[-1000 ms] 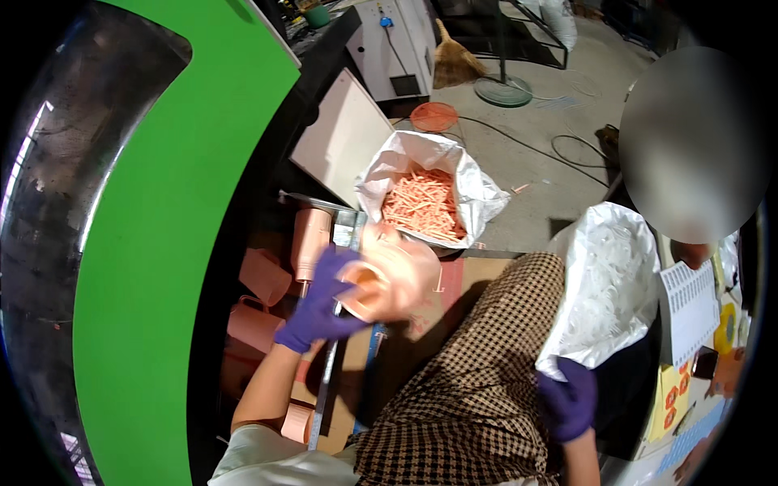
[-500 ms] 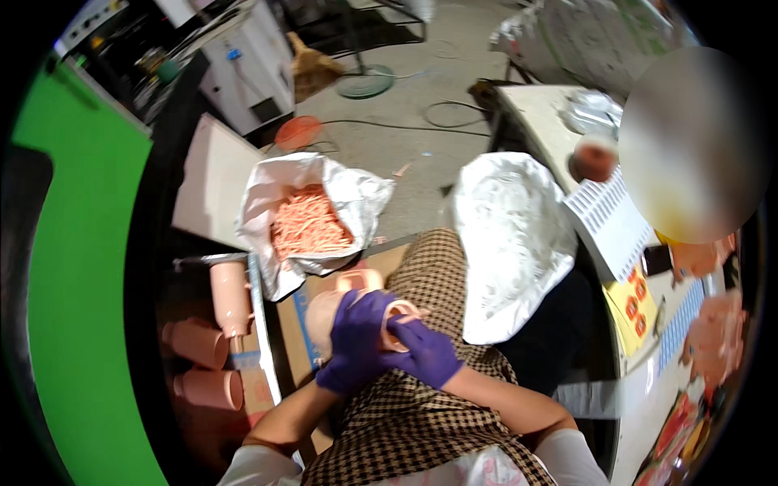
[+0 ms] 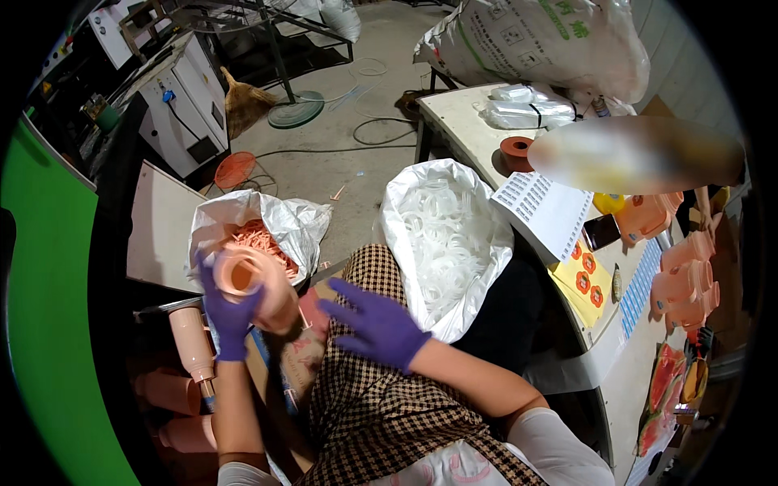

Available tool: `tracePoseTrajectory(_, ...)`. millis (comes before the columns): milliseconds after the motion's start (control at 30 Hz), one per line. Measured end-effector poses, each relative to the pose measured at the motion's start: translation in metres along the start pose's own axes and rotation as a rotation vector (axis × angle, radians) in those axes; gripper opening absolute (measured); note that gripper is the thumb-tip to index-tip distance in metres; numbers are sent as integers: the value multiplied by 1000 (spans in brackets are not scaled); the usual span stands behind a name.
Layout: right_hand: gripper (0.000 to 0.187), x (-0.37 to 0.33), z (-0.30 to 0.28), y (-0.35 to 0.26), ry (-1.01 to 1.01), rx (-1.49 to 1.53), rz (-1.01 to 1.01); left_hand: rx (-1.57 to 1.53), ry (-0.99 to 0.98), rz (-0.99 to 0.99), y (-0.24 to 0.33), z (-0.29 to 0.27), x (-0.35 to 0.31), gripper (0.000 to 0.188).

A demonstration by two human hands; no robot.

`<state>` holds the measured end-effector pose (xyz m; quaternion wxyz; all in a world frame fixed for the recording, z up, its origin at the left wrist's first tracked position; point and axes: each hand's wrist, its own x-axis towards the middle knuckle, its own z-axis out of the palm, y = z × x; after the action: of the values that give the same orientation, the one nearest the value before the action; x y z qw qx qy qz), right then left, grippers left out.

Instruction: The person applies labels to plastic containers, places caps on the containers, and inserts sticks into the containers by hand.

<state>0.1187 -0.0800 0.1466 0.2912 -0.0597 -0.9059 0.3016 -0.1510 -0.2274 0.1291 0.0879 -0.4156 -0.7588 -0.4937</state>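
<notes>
A purple glove covers my left hand (image 3: 229,312), whose fingers grip a peach plastic jug body (image 3: 278,296). The round open mouth of the jug points up toward me, and it is slightly smeared by motion. My right hand (image 3: 373,326), gloved in the same purple, hangs over my lap with its fingers spread and nothing in them. Just beyond the jug lies a white sack (image 3: 312,223) of thin peach plastic scraps (image 3: 263,240). To the right of it, a second white sack (image 3: 397,279) holds clear plastic rings (image 3: 442,243).
Several peach jugs (image 3: 192,340) lie in a box at my left. A table (image 3: 478,134) on the right carries a paper sheet (image 3: 547,206), a phone (image 3: 600,232), yellow stickers (image 3: 582,279) and more peach jugs (image 3: 685,292). A cable (image 3: 348,150) crosses the floor.
My hands have parted. The left has carried the jug left and forward, toward the scrap sack; the right has let go of it and opened. The whole view has shifted too.
</notes>
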Motion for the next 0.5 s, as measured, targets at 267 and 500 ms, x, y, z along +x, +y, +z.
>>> tracePoseTrajectory(267,15,-86,-90,161,-163,-743,601,49,433,311,14,-79,69,106)
tracePoseTrajectory(500,13,-85,-91,204,-375,-791,704,150,-144,311,47,-1,-48,102)
